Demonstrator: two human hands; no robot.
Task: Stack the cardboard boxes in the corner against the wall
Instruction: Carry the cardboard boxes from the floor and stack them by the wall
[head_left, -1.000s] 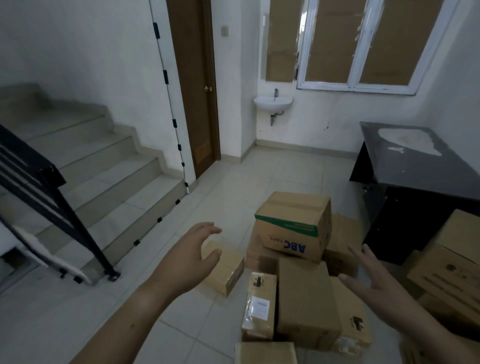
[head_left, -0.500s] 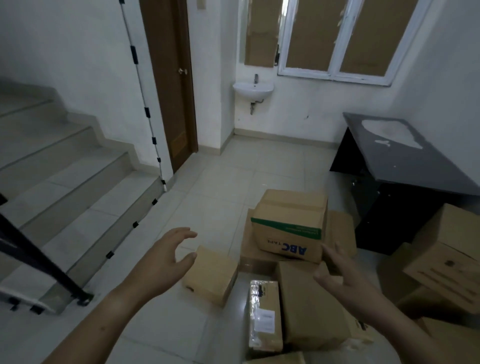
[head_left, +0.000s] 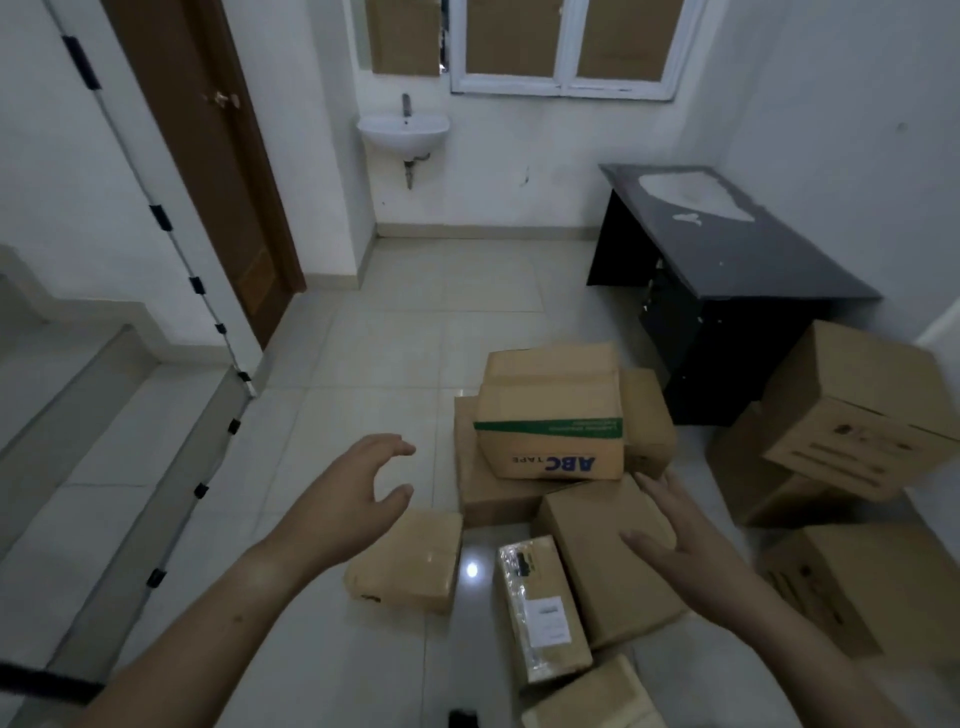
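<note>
Your left hand (head_left: 358, 499) hangs half-curled and empty above a small box (head_left: 405, 564), your right hand (head_left: 683, 535) spreads empty over a brown box (head_left: 597, 561) in the floor pile, the ABC box (head_left: 550, 415) tops it just beyond, with bare tile (head_left: 395, 332) to the left and the desk (head_left: 737, 270) edge to the right.

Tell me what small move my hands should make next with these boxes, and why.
Probably reach both forward to the sides of the green-striped cardboard box printed ABC. It sits topmost on the other brown cardboard boxes with nothing on it, and the left hand and right hand hover open, holding nothing, short of it.
</note>
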